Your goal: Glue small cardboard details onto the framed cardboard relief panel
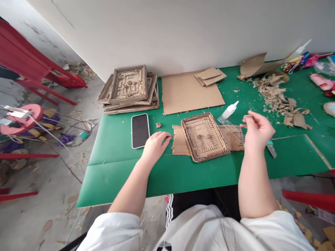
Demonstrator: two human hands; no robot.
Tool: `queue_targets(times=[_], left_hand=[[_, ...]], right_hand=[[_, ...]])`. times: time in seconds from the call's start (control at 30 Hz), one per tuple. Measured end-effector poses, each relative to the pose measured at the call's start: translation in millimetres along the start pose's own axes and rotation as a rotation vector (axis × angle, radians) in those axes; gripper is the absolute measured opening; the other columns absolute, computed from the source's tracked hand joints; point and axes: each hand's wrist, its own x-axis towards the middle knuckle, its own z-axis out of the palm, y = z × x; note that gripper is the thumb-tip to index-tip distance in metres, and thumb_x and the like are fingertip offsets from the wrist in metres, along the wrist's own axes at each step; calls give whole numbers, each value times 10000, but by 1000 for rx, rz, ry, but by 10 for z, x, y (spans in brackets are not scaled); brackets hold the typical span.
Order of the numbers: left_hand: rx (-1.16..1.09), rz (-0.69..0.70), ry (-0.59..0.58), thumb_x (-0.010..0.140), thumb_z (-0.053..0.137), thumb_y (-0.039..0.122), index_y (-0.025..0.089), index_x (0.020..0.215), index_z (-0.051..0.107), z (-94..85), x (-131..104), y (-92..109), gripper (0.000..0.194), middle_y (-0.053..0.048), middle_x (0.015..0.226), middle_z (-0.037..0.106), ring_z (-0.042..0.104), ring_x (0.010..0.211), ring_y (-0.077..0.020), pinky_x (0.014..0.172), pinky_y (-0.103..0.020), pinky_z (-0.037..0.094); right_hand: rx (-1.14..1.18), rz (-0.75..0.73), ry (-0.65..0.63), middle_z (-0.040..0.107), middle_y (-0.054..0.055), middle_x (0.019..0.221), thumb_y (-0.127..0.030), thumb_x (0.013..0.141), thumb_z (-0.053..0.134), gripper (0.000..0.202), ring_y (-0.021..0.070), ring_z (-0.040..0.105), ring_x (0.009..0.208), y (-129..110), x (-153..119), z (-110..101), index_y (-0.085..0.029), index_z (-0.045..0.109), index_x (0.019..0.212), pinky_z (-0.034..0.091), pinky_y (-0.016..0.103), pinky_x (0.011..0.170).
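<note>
My right hand point(259, 130) is raised above the table, thumb and fingers pinched on a small piece of cardboard point(248, 116). My left hand point(157, 143) rests on the green tabletop, fingers loosely stretched toward a flat cardboard strip point(180, 141), with nothing visible in it. Between my hands a framed cardboard relief point(205, 136) lies slightly turned on that strip. Its border is corrugated, and small cardboard pieces form rows inside. A white glue bottle point(229, 110) lies behind it, beside a clear plastic piece point(230, 128). A small crumpled cardboard bit point(158, 124) sits beyond my left hand.
A phone point(140, 130) lies left of my left hand. Stacked framed reliefs point(129, 85) and a cardboard sheet point(190, 96) with smaller pieces stand along the wall. Torn cardboard scraps point(278, 96) cover the right rear. A cutter point(271, 150) lies by my right forearm.
</note>
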Motion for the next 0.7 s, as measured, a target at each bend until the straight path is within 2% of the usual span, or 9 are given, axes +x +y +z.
queue_targets(times=[0.13,0.17,0.23,0.27,0.3,0.37,0.4,0.5,0.7], left_hand=[[-209,38,138,865,561,221,196,886,655,6,56,258,100,-16,814,703,631,713,-121,622,-207,485],[-254,62,169,851,584,213,197,865,660,29,83,333,79,-11,798,707,632,696,-115,620,-203,488],[-325,105,206,831,614,197,197,841,667,95,147,475,54,-11,791,717,643,695,-115,638,-206,504],[-358,117,222,824,624,191,196,845,668,135,178,537,50,-13,800,722,653,708,-117,662,-212,516],[-392,122,230,821,628,185,195,859,668,175,204,589,56,-17,817,726,663,727,-120,688,-220,527],[-464,112,229,819,629,179,189,895,658,249,234,661,82,-28,853,729,679,771,-128,734,-235,544],[-507,97,224,818,629,179,187,913,650,281,238,680,98,-32,870,729,685,791,-131,750,-241,550],[-665,16,204,800,642,188,187,945,619,343,216,686,147,-35,892,724,697,825,-138,777,-253,565],[-1017,-221,120,714,711,224,180,893,580,341,201,702,225,-21,812,704,705,832,-156,751,-249,575]], right_hand=[[-512,-238,-87,642,116,1096,-217,743,604,448,267,626,988,76,214,-226,-214,624,1191,578,437,723],[-568,-304,-104,607,136,1172,-210,729,627,492,298,586,1080,15,202,-222,-215,605,1220,566,456,764],[-435,-394,-135,603,134,1167,-212,798,586,407,260,608,1040,-185,85,-129,-223,614,1204,579,400,728],[-344,-456,-262,635,106,1101,-213,824,578,338,224,630,982,-303,-9,-53,-241,644,1154,578,379,759],[-266,-527,-467,668,66,1020,-198,842,569,287,195,642,950,-415,-113,32,-270,669,1101,565,369,824],[-152,-577,-872,675,35,1033,-181,873,540,284,160,646,955,-574,-313,195,-297,667,1099,559,317,843],[-101,-560,-959,672,37,1047,-177,881,533,278,152,646,953,-611,-394,260,-287,666,1099,563,301,828],[-9,-569,-997,687,33,930,-170,873,554,255,136,654,860,-570,-522,357,-251,673,1083,568,286,773],[97,-466,-1000,697,10,817,-183,814,641,211,122,644,747,-430,-530,328,-250,710,1001,563,264,696]])
